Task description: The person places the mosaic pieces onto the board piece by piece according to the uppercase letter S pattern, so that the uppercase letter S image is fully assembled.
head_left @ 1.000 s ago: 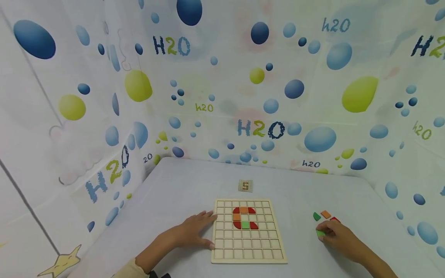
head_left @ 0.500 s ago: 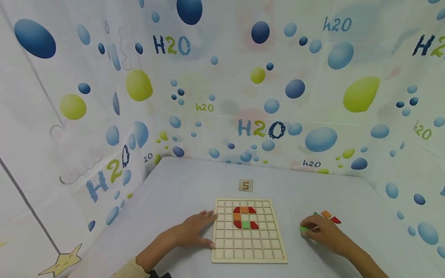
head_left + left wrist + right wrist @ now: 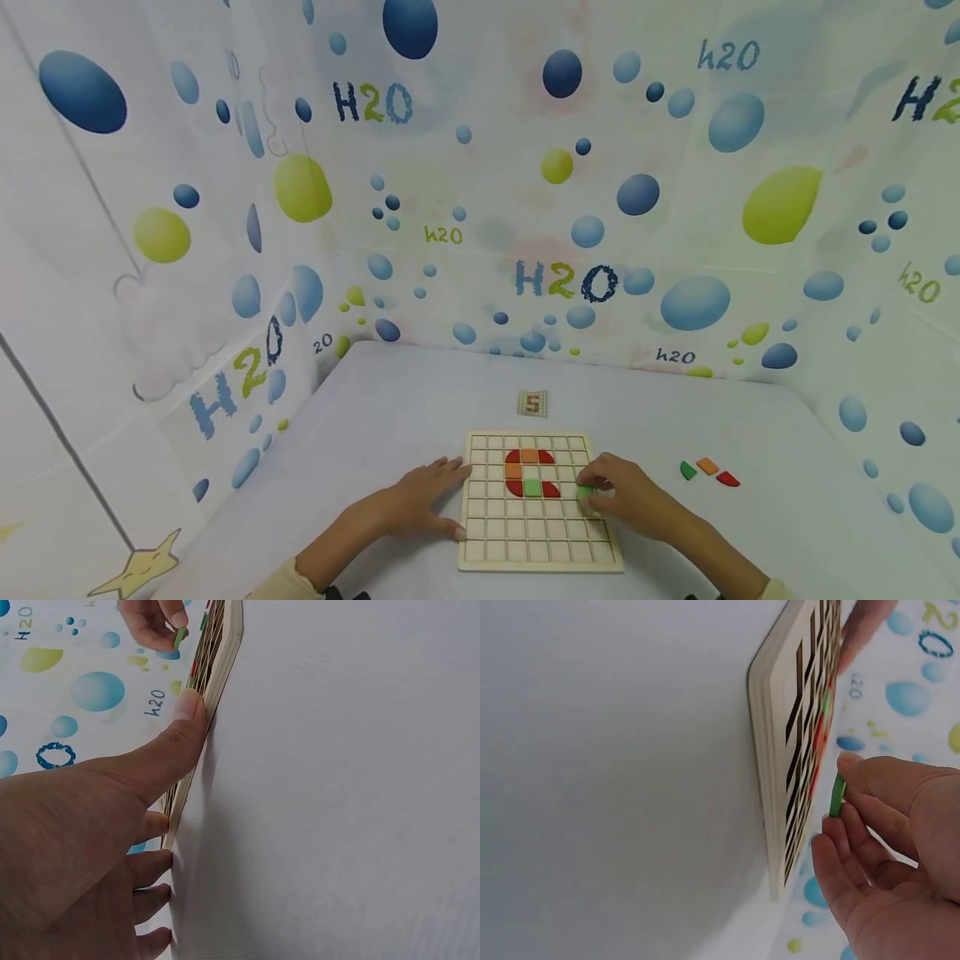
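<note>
A light wooden grid board [image 3: 540, 550] lies on the white table, with red, orange and green tiles [image 3: 531, 487] set in its upper middle cells. My left hand [image 3: 420, 500] rests at the board's left edge, thumb and fingers spread along it, as the left wrist view also shows. Over the right part of the board, my right hand [image 3: 626, 493] pinches a light green tile [image 3: 838, 796] between thumb and fingertips. In the right wrist view that tile is seen edge-on, held above the grid.
Right of the board lie a dark green tile [image 3: 687, 471], an orange tile [image 3: 707, 466] and a red tile [image 3: 727, 479]. Behind the board is a small patterned card [image 3: 532, 403]. A printed curtain [image 3: 480, 167] stands behind the table.
My right hand has carried the light green tile leftward from beside the loose tiles to over the board's right side. The left hand stays at the left edge.
</note>
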A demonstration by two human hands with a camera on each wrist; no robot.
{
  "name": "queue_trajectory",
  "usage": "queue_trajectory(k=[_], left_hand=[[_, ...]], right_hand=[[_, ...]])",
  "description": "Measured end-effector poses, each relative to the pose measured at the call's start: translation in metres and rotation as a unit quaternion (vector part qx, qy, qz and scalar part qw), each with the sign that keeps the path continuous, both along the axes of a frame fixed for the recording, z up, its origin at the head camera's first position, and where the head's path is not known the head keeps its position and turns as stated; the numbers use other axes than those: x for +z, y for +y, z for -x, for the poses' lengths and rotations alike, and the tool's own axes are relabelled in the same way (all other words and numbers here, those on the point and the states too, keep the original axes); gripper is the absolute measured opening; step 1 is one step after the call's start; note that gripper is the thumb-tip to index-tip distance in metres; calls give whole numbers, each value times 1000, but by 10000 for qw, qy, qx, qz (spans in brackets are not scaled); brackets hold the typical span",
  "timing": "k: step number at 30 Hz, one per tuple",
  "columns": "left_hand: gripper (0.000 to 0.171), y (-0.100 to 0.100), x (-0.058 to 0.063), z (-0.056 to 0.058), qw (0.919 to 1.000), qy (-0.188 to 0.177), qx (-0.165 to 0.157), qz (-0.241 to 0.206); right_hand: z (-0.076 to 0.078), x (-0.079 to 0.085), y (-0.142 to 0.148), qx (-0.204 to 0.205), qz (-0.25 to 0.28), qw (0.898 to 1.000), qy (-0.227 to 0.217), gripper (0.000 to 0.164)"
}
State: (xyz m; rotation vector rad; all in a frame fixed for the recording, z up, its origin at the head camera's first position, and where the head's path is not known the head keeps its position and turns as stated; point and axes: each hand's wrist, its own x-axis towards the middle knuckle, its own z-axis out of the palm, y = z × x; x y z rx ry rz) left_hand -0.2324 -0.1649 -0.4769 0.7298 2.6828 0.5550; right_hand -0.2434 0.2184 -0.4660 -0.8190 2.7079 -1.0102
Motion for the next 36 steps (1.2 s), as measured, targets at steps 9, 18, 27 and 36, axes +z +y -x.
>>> queue_trajectory(k=[9, 18, 27, 36], left_hand=[[99, 1, -2, 1, 10000, 36, 58, 70], [100, 3, 1, -1, 9999, -37, 144, 77], [98, 3, 4, -3, 9999, -23, 139, 36], [99, 2, 3, -3, 9999, 24, 101, 43]], right_hand=[[-4, -3, -39, 256, -143, 9996, -15, 17], [-9, -5, -49, 851, -230, 9952, 434, 18], [-9, -5, -50, 774, -493, 9933, 704, 14], [-12, -4, -52, 775, -776, 9877, 1114, 13]])
